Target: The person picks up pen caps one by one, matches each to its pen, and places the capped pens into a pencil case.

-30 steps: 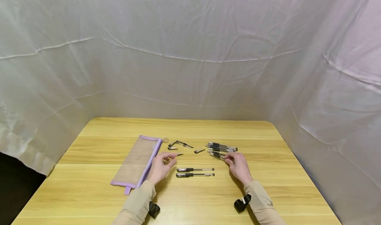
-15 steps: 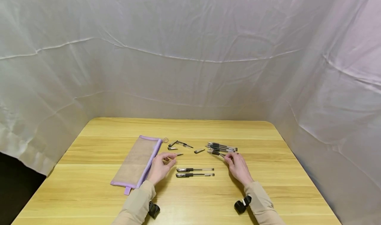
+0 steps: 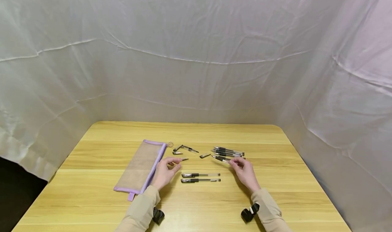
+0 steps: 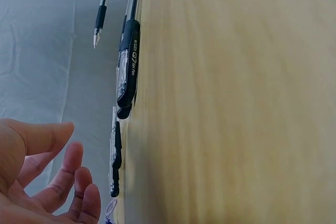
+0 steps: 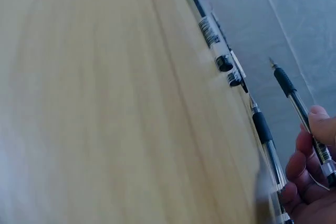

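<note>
Head view shows an uncapped pen point(image 3: 221, 158) held by the right hand point(image 3: 244, 171), its bare tip aimed at the left side of the table point(image 3: 196, 208) and a little away from the person, so its long axis runs slantwise. Both wrist views show this pen raised clear of the wood, above the right part of the layout.

The right hand pinches it between thumb and curled fingers, toward the rear of the barrel. The left hand point(image 3: 166, 173) grips nothing; its thumb and fingers stand apart (the left wrist view makes the gap plain), near a small loose cap point(image 3: 185, 159).

Two capped pens point(image 3: 200, 180) lie parallel between the hands, capped ends to the left, axes straight across. Beyond the right hand sits a cluster of pens point(image 3: 226, 152), tips leftward, at least three, overlapping too closely for a sure count. One more cap point(image 3: 205, 155) lies just left of them; other small dark pieces point(image 3: 177, 153) farther left are hard to count. One lilac-edged mesh pouch point(image 3: 137, 167) rests beside the left hand.
</note>
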